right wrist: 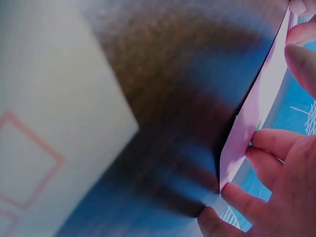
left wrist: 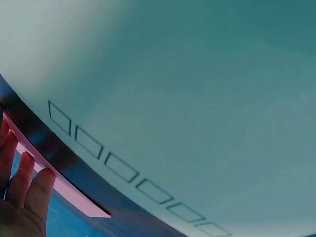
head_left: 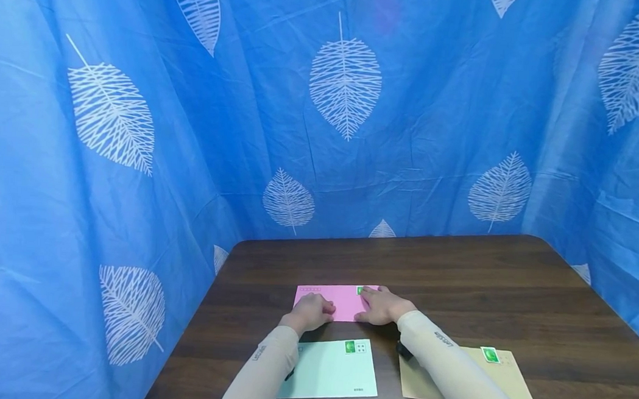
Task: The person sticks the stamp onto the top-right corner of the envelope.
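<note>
A pink envelope (head_left: 342, 293) lies flat on the dark wooden table. My left hand (head_left: 311, 312) rests on its left half, fingertips touching the paper, which the left wrist view also shows. On the envelope's right end is my right hand (head_left: 383, 306) with fingers spread. Its fingertips press at a small green stamp (head_left: 359, 290) in the top right corner and partly cover it. In the right wrist view, fingers (right wrist: 276, 143) of the right hand lie along the pink envelope (right wrist: 234, 148).
Nearer me lies a mint green envelope (head_left: 336, 374) with a green stamp (head_left: 350, 346), partly under my left forearm. A tan envelope (head_left: 511, 382), crossed by my right forearm, bears another stamp (head_left: 490, 354) at its top edge. Blue leaf-patterned curtain (head_left: 398, 168) surrounds the table (head_left: 458, 263).
</note>
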A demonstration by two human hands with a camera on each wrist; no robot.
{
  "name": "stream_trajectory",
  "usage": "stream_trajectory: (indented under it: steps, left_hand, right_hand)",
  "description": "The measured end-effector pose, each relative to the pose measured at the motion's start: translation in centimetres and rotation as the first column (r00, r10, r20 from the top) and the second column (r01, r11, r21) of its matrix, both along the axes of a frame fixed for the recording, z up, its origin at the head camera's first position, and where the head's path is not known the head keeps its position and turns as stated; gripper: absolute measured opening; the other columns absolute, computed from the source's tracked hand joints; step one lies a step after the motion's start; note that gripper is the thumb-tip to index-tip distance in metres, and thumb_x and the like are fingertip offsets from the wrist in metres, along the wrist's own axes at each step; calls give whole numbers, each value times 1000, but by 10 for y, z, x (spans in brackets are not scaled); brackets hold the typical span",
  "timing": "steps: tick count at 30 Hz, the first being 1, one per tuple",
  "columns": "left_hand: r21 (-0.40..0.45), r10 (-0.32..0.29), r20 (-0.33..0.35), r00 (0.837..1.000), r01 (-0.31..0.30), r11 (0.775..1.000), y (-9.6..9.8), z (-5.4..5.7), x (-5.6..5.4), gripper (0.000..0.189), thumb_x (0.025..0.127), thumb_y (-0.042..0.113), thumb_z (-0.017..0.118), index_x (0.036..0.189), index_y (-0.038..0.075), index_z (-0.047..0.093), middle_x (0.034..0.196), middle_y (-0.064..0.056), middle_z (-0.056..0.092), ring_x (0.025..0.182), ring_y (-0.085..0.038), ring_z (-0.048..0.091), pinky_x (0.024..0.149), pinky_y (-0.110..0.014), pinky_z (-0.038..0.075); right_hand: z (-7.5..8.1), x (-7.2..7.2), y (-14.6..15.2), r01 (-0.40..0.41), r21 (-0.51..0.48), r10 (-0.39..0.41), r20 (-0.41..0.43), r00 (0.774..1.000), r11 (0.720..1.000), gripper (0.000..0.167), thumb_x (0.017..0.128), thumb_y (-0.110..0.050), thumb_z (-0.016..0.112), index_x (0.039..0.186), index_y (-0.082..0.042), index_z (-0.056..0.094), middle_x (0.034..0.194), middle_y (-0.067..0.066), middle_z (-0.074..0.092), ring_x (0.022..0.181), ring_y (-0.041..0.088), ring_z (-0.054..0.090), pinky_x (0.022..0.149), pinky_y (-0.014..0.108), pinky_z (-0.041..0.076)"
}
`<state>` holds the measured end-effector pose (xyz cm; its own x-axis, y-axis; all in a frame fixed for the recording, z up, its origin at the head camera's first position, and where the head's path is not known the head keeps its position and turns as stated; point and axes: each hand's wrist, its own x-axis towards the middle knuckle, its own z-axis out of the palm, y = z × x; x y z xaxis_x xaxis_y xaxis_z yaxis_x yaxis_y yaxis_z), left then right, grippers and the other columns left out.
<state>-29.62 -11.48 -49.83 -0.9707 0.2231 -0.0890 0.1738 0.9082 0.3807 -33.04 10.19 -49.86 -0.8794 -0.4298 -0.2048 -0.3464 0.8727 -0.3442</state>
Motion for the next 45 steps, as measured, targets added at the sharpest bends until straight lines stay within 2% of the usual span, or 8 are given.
stream_trajectory:
  steps: [4, 19, 32, 45]
  left_hand:
    - [1, 8, 5, 1000, -8, 1000, 0, 1, 0, 26, 92, 21, 73, 118, 19, 76, 131, 2, 69, 128, -22, 61, 109, -42, 48]
    - [-1, 12, -1, 1000, -12, 1000, 1, 3, 0, 26, 91, 21, 74, 117, 19, 76, 131, 3, 69, 128, -22, 61, 109, -41, 48]
    - [-16, 25, 12, 1000, -24, 1000, 2, 4, -5, 27, 92, 21, 73, 118, 19, 76, 132, 2, 69, 129, -22, 59, 111, -45, 46]
    - [1, 20, 8, 1000, -20, 1000, 1, 0, -1, 26, 92, 19, 73, 118, 17, 76, 131, 0, 69, 128, -23, 61, 110, -45, 47]
  right_hand:
    - [1, -1, 0, 5, 12, -5, -8, 1000, 1000, 76, 87, -52, 68, 148, -11, 48, 157, 10, 44, 145, 37, 35, 112, 64, 37]
    - [-2, -2, -1, 12, 14, -11, -16, 1000, 1000, 75, 89, -51, 67, 149, -11, 47, 159, 9, 42, 147, 36, 33, 113, 63, 37]
    - [4, -2, -1, -1, 7, 1, -21, 1000, 1000, 74, 90, -50, 66, 149, -8, 47, 159, 11, 40, 148, 38, 31, 115, 61, 35]
    - [-2, 1, -2, 3, -1, -3, -16, 1000, 1000, 74, 90, -49, 66, 149, -9, 46, 160, 10, 40, 148, 38, 32, 116, 61, 35]
